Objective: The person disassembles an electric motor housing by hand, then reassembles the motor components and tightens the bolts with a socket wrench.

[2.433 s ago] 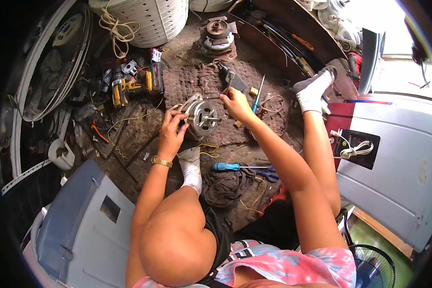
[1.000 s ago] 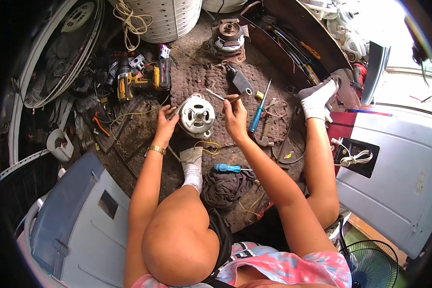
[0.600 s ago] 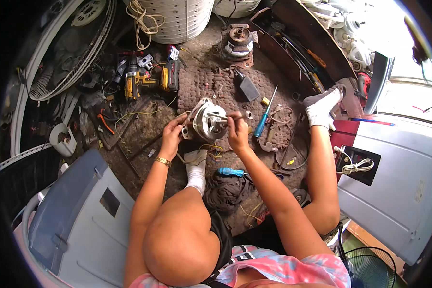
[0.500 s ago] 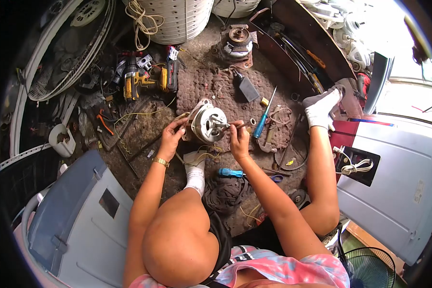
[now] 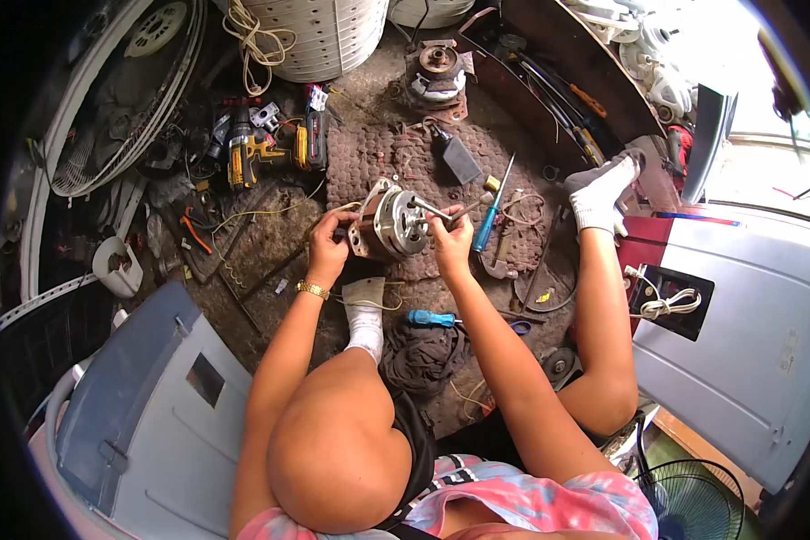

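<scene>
My left hand (image 5: 328, 250) grips the left edge of an electric motor (image 5: 401, 225) with a round silver end cover and a brown body. The motor is tilted, its slotted silver face turned to the right. In my right hand (image 5: 451, 243), the fingers pinch a slim metal rod-like tool (image 5: 436, 211) whose far end reaches the motor's face. Its exact kind is hard to make out. Beneath the motor lies a brown woven mat (image 5: 355, 153). Just right of my right hand is a blue-handled screwdriver (image 5: 486, 229); a hammer (image 5: 500, 259) lies beside it.
A dark bottle (image 5: 459, 160) and another motor (image 5: 437, 81) stand beyond my hands. A yellow cordless drill (image 5: 250, 155) lies at the left, near orange-handled pliers (image 5: 194, 232). Another blue screwdriver (image 5: 432, 318) rests by a dark cloth (image 5: 423, 360). Large grey panels (image 5: 738, 306) flank me.
The motor has turned in my left hand, so its brown side shows more and its face points further right. My right hand has moved slightly up, with the metal tool now angled differently.
</scene>
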The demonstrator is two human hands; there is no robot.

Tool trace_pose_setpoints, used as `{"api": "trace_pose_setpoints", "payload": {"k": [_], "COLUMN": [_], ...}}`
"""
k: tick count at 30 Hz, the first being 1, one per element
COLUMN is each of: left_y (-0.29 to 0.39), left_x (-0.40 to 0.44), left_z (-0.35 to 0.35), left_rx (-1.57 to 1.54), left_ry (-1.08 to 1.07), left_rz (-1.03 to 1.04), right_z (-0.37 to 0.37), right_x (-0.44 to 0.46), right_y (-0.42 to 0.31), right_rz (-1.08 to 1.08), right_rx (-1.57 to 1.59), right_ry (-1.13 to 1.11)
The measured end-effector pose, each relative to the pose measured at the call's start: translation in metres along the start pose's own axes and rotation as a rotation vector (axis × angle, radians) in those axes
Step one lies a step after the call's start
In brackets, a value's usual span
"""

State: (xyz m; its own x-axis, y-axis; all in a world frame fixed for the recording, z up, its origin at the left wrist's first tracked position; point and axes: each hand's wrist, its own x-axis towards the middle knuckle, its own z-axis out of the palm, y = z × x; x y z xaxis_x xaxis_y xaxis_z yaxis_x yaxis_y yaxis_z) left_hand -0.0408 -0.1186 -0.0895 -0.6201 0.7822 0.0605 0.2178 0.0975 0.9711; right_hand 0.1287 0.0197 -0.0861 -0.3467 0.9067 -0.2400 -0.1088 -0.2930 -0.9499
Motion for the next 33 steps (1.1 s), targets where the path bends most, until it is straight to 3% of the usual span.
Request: {"api": "trace_pose_setpoints", "payload": {"k": [1,2,5,7,11,20,24,28,31,33], "left_y": [0.007,0.024,0.021,0.017,0.008,-0.024,-0.041,-0.042,-0.045,-0.038], "left_x": [0.000,-0.003,0.001,0.005,0.002,-0.031,-0.038,-0.036,-0.028,-0.023], "left_z": [0.002,-0.001,-0.022,-0.032,-0.017,0.022,0.021,0.026,0.026,0.029], "left_rx": [0.017,0.079,0.448,0.533,0.391,0.022,0.427,0.628,0.647,0.597], "left_ry": [0.033,0.047,-0.095,-0.068,-0.156,0.088,-0.063,-0.329,-0.285,-0.236], "left_rz": [0.004,-0.119,0.210,0.161,0.152,-0.244,-0.001,0.121,0.175,0.091], "right_z": [0.001,0.001,-0.001,0.000,0.004,-0.014,-0.018,-0.017,-0.020,-0.026], "right_x": [-0.001,-0.001,-0.004,-0.009,-0.008,0.017,0.017,0.021,0.025,0.028], "right_y": [-0.003,-0.004,-0.002,0.000,-0.002,-0.002,0.002,0.006,0.003,0.003], "right_rz": [0.008,0.015,0.025,0.048,0.022,0.004,0.024,0.005,0.038,0.058], "right_rx": [0.014,0.029,-0.006,-0.074,0.052,0.022,0.042,0.072,0.083,0.014], "right_ry": [-0.008,-0.016,-0.115,-0.112,-0.065,-0.112,-0.096,-0.063,-0.072,-0.102]}}
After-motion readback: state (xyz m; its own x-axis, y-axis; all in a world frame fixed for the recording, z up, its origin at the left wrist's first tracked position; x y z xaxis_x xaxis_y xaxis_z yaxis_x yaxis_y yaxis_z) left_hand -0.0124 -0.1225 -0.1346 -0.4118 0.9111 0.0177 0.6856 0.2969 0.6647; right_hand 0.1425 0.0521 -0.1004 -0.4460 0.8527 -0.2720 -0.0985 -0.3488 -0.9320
